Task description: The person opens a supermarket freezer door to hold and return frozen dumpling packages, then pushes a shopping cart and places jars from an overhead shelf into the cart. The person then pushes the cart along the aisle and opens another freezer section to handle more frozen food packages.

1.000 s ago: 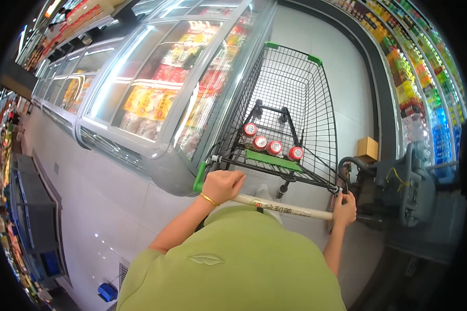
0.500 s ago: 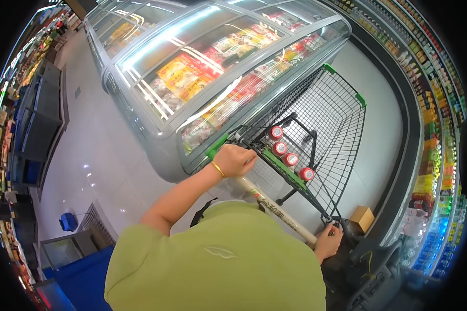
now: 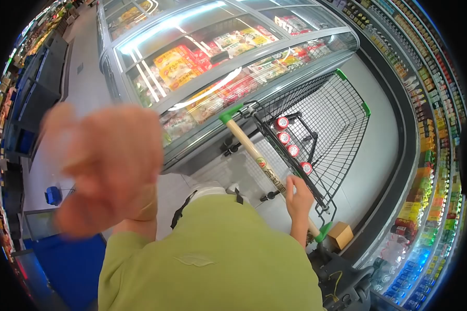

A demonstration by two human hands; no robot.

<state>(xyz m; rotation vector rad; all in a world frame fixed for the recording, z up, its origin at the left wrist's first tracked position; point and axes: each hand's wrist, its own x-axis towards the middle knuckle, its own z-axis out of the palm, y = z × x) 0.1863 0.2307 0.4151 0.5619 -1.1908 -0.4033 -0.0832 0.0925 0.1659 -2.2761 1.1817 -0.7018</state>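
My left hand (image 3: pixel 111 166) is raised close to the camera on the left, away from the cart. Motion blur smears its fingers, and I cannot make out anything in it. A gold bracelet circles that wrist. My right hand (image 3: pixel 299 199) is over the right half of the shopping cart's pale handle (image 3: pixel 249 144), with fingers slightly apart and loosely bent. Whether it touches the handle is unclear. Beyond the bar is the black wire shopping cart (image 3: pixel 342 132) with green corners. Several red-lidded containers (image 3: pixel 284 138) stand in a row in its near part.
A glass-topped freezer (image 3: pixel 213 57) full of colourful packages runs alongside the cart's left. Shelves of bottles (image 3: pixel 425 207) curve along the right. A cardboard box (image 3: pixel 341 236) sits on the floor near the handle's right end. Dark display stands (image 3: pixel 46 88) line the left.
My left hand has left the handle's left end and come up toward the camera. My right hand has moved from the handle's right end toward its middle.
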